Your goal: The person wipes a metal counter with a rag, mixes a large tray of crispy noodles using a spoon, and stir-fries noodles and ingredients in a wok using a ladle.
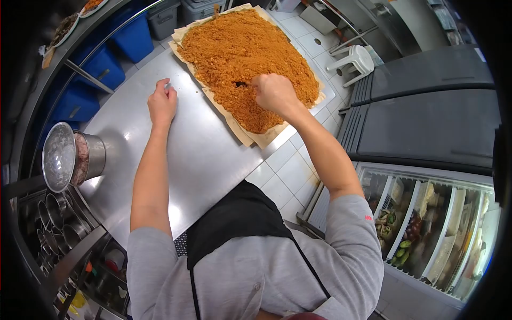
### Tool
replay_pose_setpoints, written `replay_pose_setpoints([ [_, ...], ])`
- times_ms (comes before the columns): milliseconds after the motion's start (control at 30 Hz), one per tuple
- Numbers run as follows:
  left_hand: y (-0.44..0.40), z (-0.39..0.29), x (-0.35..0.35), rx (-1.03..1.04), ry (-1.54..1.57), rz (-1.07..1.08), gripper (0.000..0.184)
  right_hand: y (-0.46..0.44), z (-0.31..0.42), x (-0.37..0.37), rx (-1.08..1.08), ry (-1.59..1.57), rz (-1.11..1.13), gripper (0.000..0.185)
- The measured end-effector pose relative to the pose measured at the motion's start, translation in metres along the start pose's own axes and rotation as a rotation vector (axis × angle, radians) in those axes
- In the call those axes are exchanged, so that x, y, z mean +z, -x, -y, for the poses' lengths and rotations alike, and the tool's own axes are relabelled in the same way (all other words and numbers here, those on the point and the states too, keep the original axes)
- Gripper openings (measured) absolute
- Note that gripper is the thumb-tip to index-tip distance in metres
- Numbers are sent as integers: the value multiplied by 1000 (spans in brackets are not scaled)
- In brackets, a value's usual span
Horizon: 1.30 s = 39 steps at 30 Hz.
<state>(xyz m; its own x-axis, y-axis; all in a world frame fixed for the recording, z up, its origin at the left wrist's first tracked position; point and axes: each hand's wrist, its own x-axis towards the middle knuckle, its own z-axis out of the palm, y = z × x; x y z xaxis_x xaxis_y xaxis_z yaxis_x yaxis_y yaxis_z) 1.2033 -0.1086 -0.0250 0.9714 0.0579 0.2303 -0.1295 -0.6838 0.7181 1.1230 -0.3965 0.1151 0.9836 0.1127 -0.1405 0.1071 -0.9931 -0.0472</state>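
Note:
A thick layer of orange-brown crumbly food (234, 45) covers brown paper (238, 133) at the far end of the steel table (205, 154). My right hand (274, 93) reaches over the near part of this layer, its fingers closed and pointing down at the crumbs. Just left of those fingertips shows a small dark spot; whether it is a gap or an object held there is unclear. To the left of the paper, my left hand (162, 104) rests at the bare steel, fingers loosely curled, with nothing clearly visible in them.
At the table's left edge stands a metal pot (95, 156) with pinkish contents and a tilted lid (58, 156). Blue bins (130, 37) sit under the left counter. A white stool (354, 63) is beyond the table. On the right are a grey fridge (426, 122) and a glass-topped food case (426, 229).

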Motion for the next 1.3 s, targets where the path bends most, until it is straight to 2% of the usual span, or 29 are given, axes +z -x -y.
replay_pose_setpoints([
  [167, -2, 2, 1, 4, 8, -15, 29, 3, -20, -28, 42, 56, -24, 17],
  [267, 0, -1, 1, -5, 10, -18, 29, 12, -15, -62, 57, 122, 9, 29],
  [367, -1, -3, -2, -12, 2, -12, 29, -7, 2, -60, -7, 58, -73, 17],
  [567, 0, -4, -2, -23, 27, -25, 28, -103, 8, 7, -25, -19, -95, 14],
  [667, 2, -6, -2, -41, 31, -12, 28, -114, 5, -10, 75, 101, -140, 16],
  [800, -2, -7, -5, -59, 32, -3, 28, -104, 11, -41, 2, 28, -98, 21],
  [933, 0, -4, -1, -50, 29, -2, 29, -128, 28, -13, -59, -30, -86, 21],
  [1000, 0, -4, -1, -41, 35, -4, 30, -131, 18, -1, -43, -61, -77, 21],
  [1100, 1, -3, -1, -48, 45, -3, 30, -109, 1, -31, -2, 5, -52, 21],
  [1200, 0, -8, -2, -53, 62, 0, 30, -79, -39, -60, 75, 52, -62, 22],
  [1300, 1, -7, -2, -26, 41, -10, 29, -87, -87, -50, 219, 47, -80, 23],
])
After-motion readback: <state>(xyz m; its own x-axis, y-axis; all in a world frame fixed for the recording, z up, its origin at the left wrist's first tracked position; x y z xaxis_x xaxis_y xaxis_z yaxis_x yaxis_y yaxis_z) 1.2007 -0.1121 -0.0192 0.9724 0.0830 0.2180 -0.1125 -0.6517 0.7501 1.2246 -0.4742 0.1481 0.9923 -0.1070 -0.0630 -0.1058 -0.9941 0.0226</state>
